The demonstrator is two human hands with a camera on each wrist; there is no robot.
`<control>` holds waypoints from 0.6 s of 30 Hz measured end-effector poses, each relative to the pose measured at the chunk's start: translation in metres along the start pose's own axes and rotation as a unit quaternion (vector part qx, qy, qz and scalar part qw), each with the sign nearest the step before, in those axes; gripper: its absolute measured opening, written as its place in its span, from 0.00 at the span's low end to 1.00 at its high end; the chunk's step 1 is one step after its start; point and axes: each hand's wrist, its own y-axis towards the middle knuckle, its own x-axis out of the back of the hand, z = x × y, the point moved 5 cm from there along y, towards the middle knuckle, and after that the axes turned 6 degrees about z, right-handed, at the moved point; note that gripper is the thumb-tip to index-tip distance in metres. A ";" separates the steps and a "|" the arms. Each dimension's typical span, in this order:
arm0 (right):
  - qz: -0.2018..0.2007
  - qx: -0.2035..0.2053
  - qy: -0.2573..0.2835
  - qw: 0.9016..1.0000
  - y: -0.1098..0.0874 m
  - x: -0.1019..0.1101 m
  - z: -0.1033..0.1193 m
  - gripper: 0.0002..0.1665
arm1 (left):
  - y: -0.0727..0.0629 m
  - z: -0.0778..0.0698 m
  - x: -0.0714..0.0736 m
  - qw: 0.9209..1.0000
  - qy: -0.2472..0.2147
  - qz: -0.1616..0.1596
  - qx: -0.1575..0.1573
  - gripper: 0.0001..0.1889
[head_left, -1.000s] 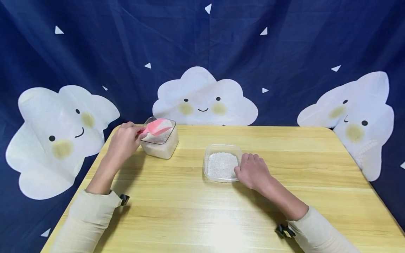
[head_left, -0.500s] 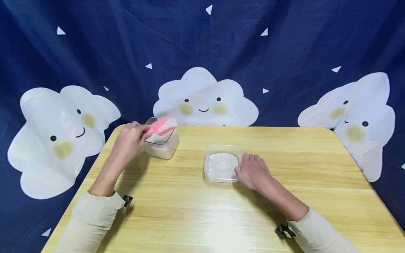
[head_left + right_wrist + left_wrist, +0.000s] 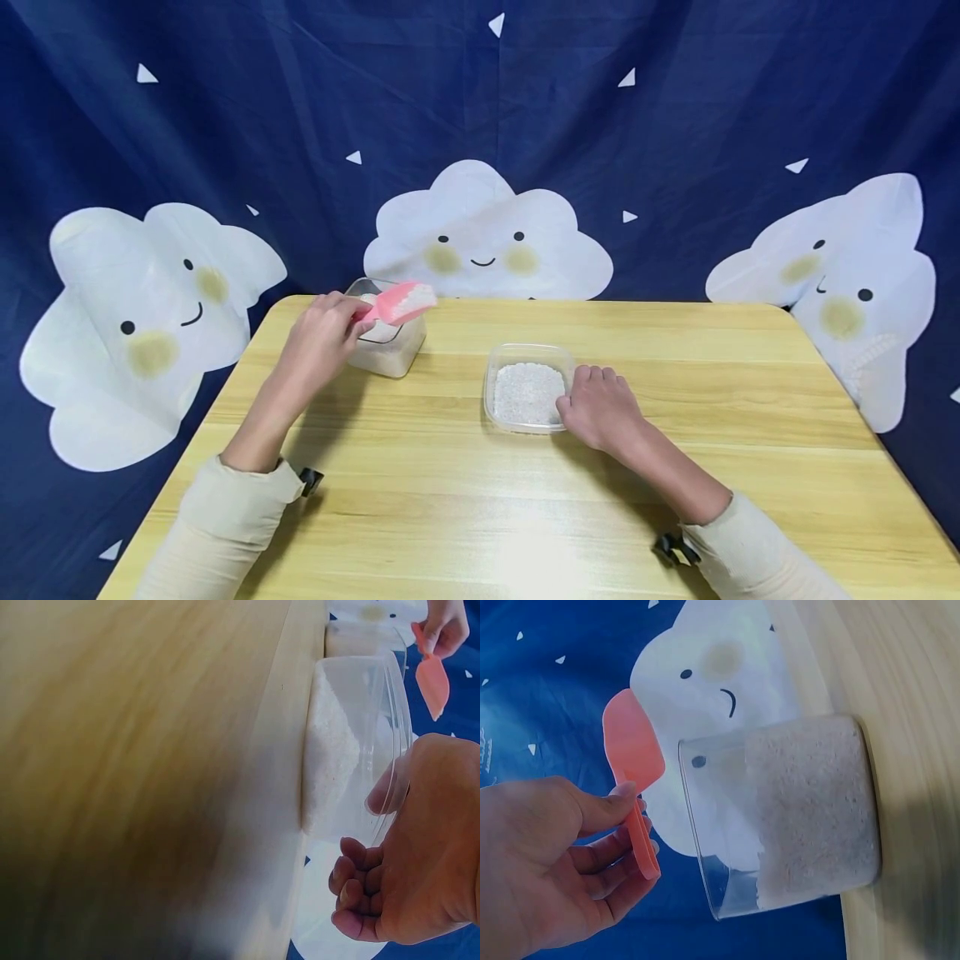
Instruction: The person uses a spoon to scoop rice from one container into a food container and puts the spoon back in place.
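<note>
My left hand (image 3: 321, 337) pinches the handle of a pink scoop (image 3: 393, 305), thumb on top and fingers beneath. White grains lie in the scoop's bowl, which is above the right rim of a tall square clear container (image 3: 724, 795). That container is filled partway with whitish grains (image 3: 817, 810). My right hand (image 3: 602, 407) grips the right rim of a low clear plastic box (image 3: 367, 690), with the thumb inside and the other fingers curled outside. A bed of white grains (image 3: 528, 392) covers the bottom of the box.
Both containers stand on a light wooden table (image 3: 420, 500), the tall one near the back left edge, the low box near the middle. A dark blue curtain (image 3: 555, 100) with cloud faces hangs right behind the table.
My left hand has moved right with the scoop, from over the middle of the tall container to past its right rim. The right hand and the low box have stayed put.
</note>
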 end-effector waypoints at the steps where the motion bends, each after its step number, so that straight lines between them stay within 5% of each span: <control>1: 0.000 0.000 0.000 1.000 0.000 0.000 0.000 0.26 | 0.000 -0.002 -0.001 1.000 -0.003 -0.001 -0.002 0.09; 18: 0.002 0.001 -0.001 1.000 0.001 -0.001 -0.001 0.25 | -0.005 -0.028 -0.007 0.999 -0.003 -0.007 -0.037 0.11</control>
